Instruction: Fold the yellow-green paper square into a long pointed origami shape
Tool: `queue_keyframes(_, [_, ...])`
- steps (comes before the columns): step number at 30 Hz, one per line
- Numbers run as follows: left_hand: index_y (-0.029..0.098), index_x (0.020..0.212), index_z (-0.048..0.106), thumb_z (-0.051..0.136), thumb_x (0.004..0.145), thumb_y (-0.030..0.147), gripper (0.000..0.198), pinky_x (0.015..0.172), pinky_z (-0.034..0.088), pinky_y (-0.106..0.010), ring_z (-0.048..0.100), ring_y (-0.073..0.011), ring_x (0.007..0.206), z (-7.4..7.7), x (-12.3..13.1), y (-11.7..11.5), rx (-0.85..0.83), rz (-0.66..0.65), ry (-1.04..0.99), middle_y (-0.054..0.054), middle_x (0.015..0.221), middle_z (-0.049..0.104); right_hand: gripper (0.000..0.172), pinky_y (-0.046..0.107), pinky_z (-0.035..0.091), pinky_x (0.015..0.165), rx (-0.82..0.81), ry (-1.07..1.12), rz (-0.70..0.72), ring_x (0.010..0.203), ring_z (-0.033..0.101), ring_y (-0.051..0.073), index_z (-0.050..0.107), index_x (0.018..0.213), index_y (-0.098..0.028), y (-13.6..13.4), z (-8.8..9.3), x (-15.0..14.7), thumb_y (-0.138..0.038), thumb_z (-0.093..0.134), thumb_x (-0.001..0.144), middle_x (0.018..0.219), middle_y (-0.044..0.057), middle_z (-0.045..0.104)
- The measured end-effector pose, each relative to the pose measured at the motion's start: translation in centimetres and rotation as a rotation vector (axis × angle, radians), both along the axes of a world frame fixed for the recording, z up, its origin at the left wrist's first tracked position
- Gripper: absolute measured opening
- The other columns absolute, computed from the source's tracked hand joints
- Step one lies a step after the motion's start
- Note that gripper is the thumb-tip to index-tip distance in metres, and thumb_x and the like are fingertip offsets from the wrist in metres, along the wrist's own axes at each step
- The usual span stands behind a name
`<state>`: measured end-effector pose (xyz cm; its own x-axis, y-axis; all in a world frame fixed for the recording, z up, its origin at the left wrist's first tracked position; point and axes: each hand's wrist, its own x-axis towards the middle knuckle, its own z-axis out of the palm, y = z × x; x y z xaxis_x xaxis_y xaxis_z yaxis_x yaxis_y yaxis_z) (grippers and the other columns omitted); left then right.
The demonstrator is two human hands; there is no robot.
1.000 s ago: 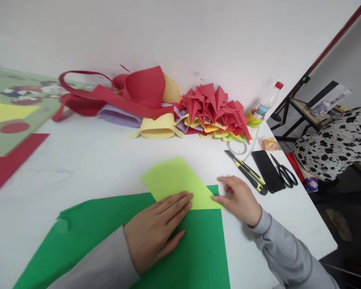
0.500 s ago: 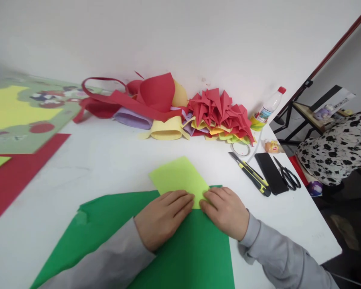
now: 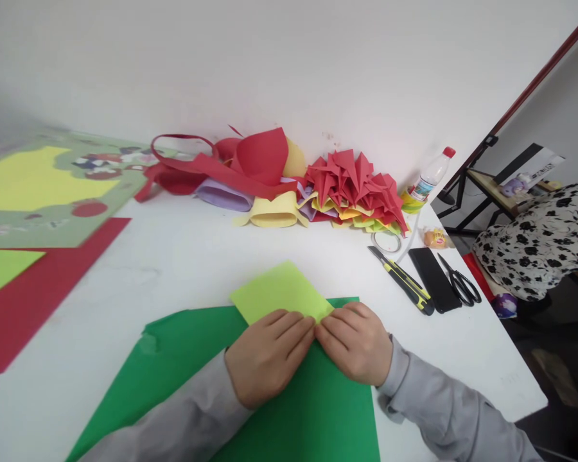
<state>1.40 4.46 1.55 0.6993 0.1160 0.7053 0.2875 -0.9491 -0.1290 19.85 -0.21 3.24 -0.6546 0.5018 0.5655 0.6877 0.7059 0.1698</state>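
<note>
A lime-green sheet of paper (image 3: 282, 287) lies at an angle over the top part of a larger dark green sheet (image 3: 313, 410). My left hand (image 3: 272, 356) is closed on the near edge of the lime paper, fingers together. My right hand (image 3: 356, 340) pinches the same paper at its right-hand corner. The fingertips of both hands nearly meet there, and they hide the near edge. How that edge is folded cannot be made out.
A utility knife (image 3: 404, 282), a black case (image 3: 433, 279), scissors (image 3: 462, 285) and a tape roll (image 3: 386, 241) lie at right. Behind are red folded paper pieces (image 3: 351, 179), rolled paper shapes (image 3: 274, 210) and a bottle (image 3: 428, 179). Red paper (image 3: 43, 301) lies left. A person in patterned clothing (image 3: 544, 240) is at far right.
My hands have come closer together, the right one shifting left until the fingertips nearly touch. The lime paper has turned slightly and moved a little left. The view has shifted slightly.
</note>
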Motion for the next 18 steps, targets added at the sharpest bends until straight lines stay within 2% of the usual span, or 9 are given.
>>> queue_keyframes(7, [0.012,0.079,0.066,0.034,0.091,0.006,0.035,0.064,0.049,-0.037,0.06,-0.0215,0.073,-0.7,-0.6,0.0,0.021,-0.007,-0.046,-0.01,0.08,0.069,0.013,0.036,0.044,0.067,0.005,0.01,-0.029,0.078,0.06,0.018,0.064,0.087,-0.015,-0.1,0.3,0.5,-0.011,0.052,0.088,0.076,0.005,0.068])
queue_keyframes(14, [0.011,0.091,0.066,0.04,0.088,0.003,0.027,0.074,0.05,-0.04,0.063,-0.0241,0.085,-0.7,-2.5,0.9,-0.01,0.05,0.07,-0.012,0.094,0.071,0.012,0.035,0.044,0.065,0.0,0.063,-0.069,0.077,0.062,0.018,0.063,0.09,-0.015,0.4,0.3,2.4,-0.012,0.051,0.088,0.076,0.005,0.07])
queue_keyframes(18, [0.013,0.094,0.065,0.039,0.089,0.004,0.028,0.075,0.051,-0.041,0.063,-0.0243,0.087,-0.6,-3.1,1.2,-0.006,0.095,0.094,-0.011,0.095,0.072,0.015,0.035,0.044,0.066,-0.002,0.084,-0.08,0.078,0.063,0.019,0.063,0.095,-0.015,0.5,0.2,3.3,-0.011,0.051,0.086,0.079,0.006,0.071])
